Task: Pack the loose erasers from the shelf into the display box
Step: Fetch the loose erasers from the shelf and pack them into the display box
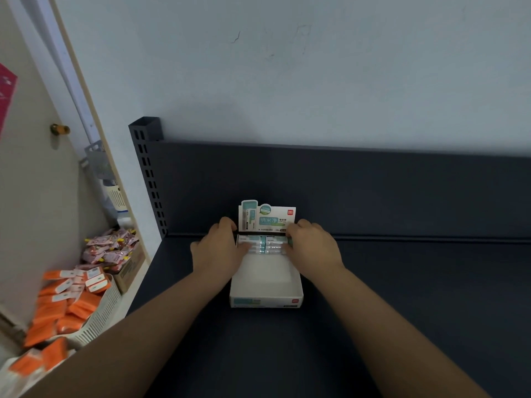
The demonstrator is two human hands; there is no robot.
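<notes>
1. The erasers [263, 244] are small white blocks in white-and-teal sleeves, laid lengthwise in two columns side by side, a few rows deep
2. You have them at the far end of the display box [265, 294], pressed up just below its upright header card [267, 216], which carries teal print and a small red logo
3. The display box is a shallow white tray with teal print on its front wall; it stands on the dark shelf [402, 282], close to the shelf's rear panel, and its white floor shows in the near half
4. Your left hand [221, 248] grips the left end of the erasers, thumb on their near side and fingers curled over the far side by the card
5. Your right hand [311, 248] grips the right end in the same way
6. Past the shelf's left edge, a white slotted basket [97, 320] holds orange packets [57, 308]; beyond it lies a heap of pink packets [112, 248]
</notes>
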